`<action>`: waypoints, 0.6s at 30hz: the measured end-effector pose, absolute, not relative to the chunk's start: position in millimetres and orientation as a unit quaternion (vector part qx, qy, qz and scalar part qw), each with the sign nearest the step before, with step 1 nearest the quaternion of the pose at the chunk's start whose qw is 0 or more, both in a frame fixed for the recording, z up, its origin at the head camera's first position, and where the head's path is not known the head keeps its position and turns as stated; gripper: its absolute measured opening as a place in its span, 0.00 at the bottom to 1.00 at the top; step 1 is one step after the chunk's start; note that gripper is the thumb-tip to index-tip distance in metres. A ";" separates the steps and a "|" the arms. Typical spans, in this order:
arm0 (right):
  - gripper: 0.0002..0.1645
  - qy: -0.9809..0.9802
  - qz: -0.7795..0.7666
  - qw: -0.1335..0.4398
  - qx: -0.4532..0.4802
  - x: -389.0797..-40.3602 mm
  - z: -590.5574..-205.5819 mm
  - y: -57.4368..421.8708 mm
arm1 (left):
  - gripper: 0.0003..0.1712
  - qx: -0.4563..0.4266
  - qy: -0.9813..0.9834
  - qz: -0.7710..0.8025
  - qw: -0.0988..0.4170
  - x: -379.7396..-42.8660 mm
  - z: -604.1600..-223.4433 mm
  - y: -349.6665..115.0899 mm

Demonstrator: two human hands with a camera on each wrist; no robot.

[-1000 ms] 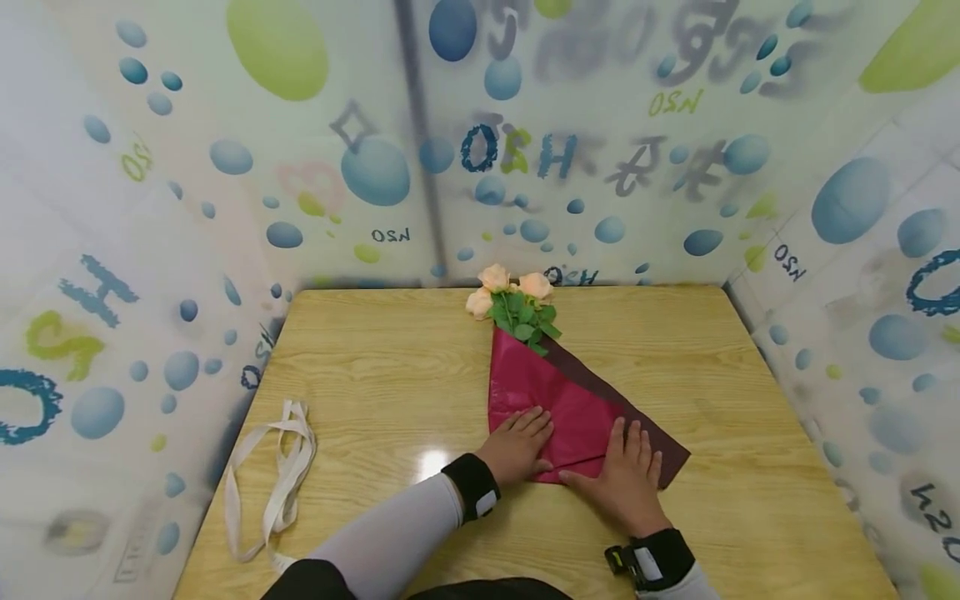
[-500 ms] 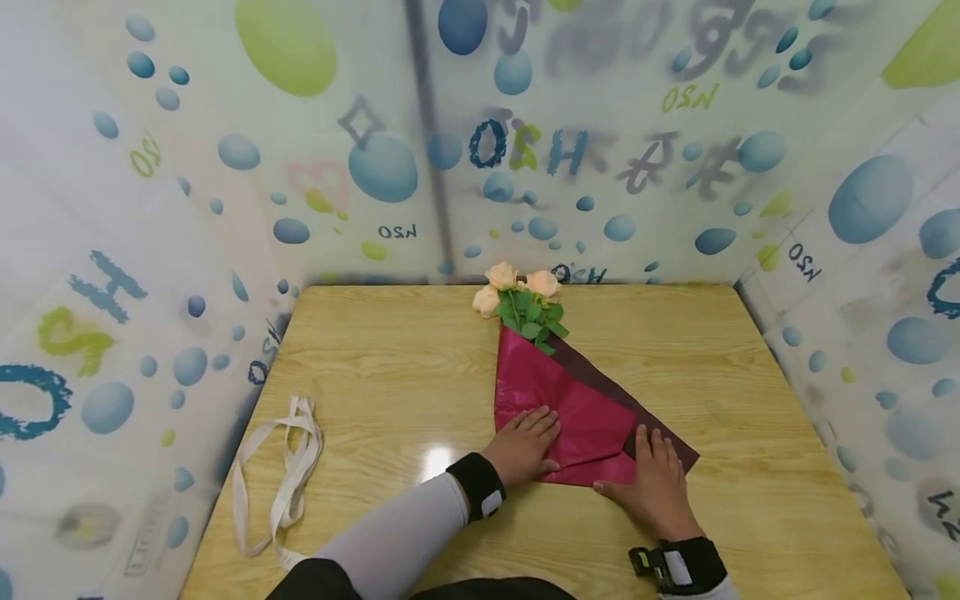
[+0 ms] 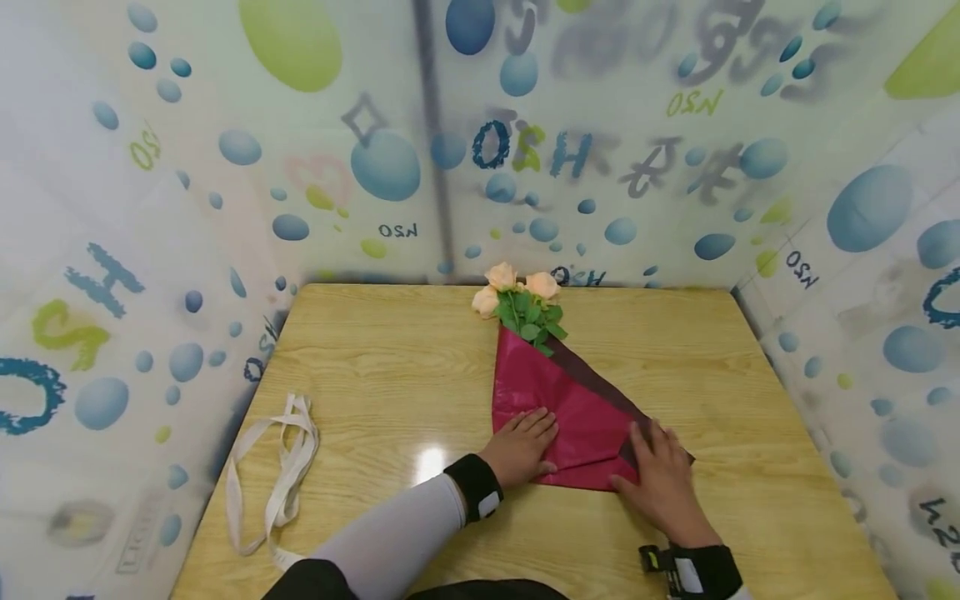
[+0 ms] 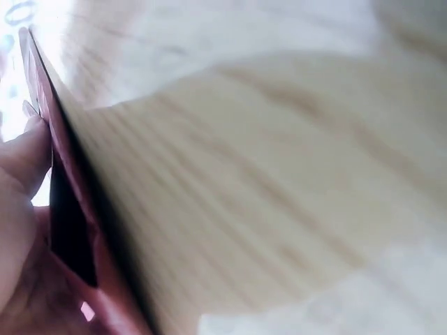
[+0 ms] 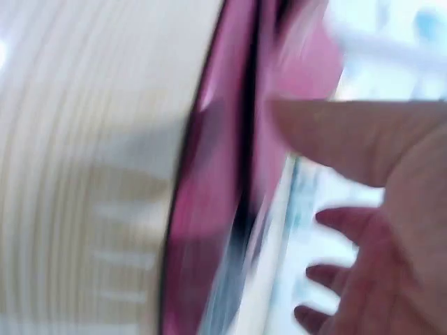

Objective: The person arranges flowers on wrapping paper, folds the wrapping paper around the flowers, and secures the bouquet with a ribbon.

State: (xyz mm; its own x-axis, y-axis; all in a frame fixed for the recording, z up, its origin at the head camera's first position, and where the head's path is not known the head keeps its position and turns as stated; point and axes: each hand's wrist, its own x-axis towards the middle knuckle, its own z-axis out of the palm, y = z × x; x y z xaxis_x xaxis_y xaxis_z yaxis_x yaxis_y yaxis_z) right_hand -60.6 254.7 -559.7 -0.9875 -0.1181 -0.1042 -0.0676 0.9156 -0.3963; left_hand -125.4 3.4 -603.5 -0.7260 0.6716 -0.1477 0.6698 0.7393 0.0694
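Observation:
A bouquet of peach roses (image 3: 502,277) with green leaves (image 3: 528,315) lies in crimson wrapping paper (image 3: 555,396), whose dark maroon inner side (image 3: 600,385) shows along the right edge. My left hand (image 3: 519,450) rests flat on the lower left of the folded paper, fingers stretched out. At the right corner of the sheet is my right hand (image 3: 663,479), thumb and fingers spread, nothing gripped. In the right wrist view its thumb (image 5: 349,136) overlaps the blurred pink paper layers (image 5: 216,139), with the other fingers apart from them. The stems are hidden inside the wrap.
A loose white ribbon (image 3: 288,475) lies in loops at the left of the wooden table (image 3: 390,358). Patterned walls (image 3: 630,100) stand behind the table and on both sides. The roses reach close to the table's back edge.
My right hand has slid rightward over the paper, from the lower fold to the right corner, uncovering the fold's end. My left hand stays at the same spot on the paper.

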 end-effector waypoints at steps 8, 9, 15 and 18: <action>0.37 0.955 -0.225 0.132 -0.144 -59.4 -561.9 192.2 | 0.36 0.367 0.926 0.016 0.092 -123.3 -601.5 7.5; 0.37 0.956 -0.220 0.134 -0.142 -59.1 -563.2 191.6 | 0.36 0.363 0.926 0.022 0.097 -124.7 -601.9 7.1; 0.36 0.960 -0.205 0.118 -0.150 -60.9 -571.2 190.8 | 0.58 0.284 0.948 0.061 0.129 -158.7 -602.6 -13.0; 0.36 0.961 -0.203 0.111 -0.148 -61.7 -573.2 186.8 | 0.68 0.241 0.955 0.081 0.151 -183.8 -601.8 -27.5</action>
